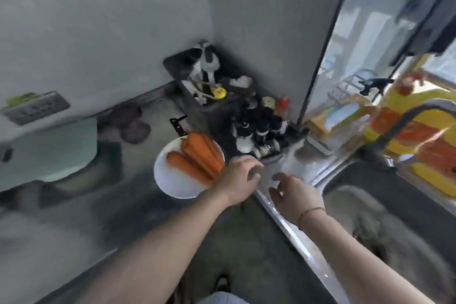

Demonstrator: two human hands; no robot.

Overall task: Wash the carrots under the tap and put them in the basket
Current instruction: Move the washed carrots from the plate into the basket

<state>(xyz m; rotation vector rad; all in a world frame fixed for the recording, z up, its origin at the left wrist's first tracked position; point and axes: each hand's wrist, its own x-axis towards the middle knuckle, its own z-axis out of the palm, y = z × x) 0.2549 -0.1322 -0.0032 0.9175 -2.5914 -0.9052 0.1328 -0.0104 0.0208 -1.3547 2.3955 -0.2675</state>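
three carrots [197, 158] lie side by side on one white plate [172, 180] on the desk [98, 205], long axes running from upper left to lower right. the left hand [238, 177] hovers at the plate's right edge, fingers loosely curled and empty; the right hand [293, 192] is spread wide, empty, beside the sink [370, 205].

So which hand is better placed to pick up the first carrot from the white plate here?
Probably the left. The left hand hovers at the edge of the white plate, right beside the carrots. The right hand hangs empty nearer the sink, farther from them.
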